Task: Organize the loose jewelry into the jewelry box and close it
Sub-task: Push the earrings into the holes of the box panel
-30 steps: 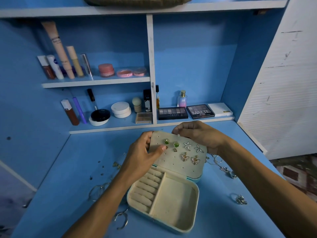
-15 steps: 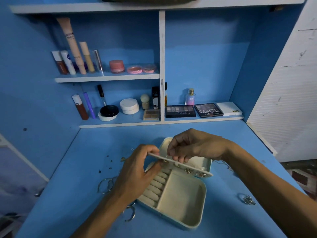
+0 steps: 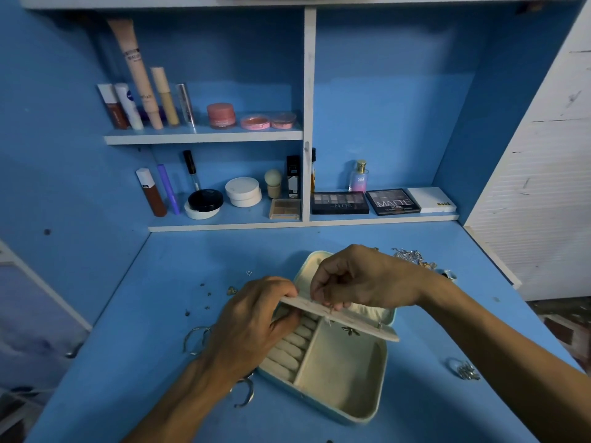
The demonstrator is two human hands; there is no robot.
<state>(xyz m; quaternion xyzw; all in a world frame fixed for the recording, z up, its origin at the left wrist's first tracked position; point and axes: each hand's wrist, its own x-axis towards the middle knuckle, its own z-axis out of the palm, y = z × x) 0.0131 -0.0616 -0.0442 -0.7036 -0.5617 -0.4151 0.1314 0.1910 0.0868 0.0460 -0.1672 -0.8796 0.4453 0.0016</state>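
An open jewelry box (image 3: 339,375) with a pale lining and a light blue shell lies on the blue desk. Its ring rolls are at the left, a plain compartment at the right. Above it a cream earring panel (image 3: 351,321) is tipped almost flat, face down, earrings hanging under it. My left hand (image 3: 252,327) grips the panel's left end. My right hand (image 3: 358,279) pinches at something small on the panel's back near the middle. Loose rings (image 3: 198,338) lie left of the box, a bangle-like ring (image 3: 244,393) by my left wrist, a ring (image 3: 463,369) at the right.
A tangle of chain jewelry (image 3: 412,255) and a ring (image 3: 447,274) lie at the back right of the desk (image 3: 179,266). Small studs (image 3: 208,294) are scattered left. Shelves behind hold makeup tubes, jars and palettes (image 3: 339,203). A white louvred door (image 3: 543,187) stands at the right.
The earring panel, upright and showing its earrings a second ago, has been tipped forward to lie nearly flat over the box. My right hand moved from its top edge to its back.
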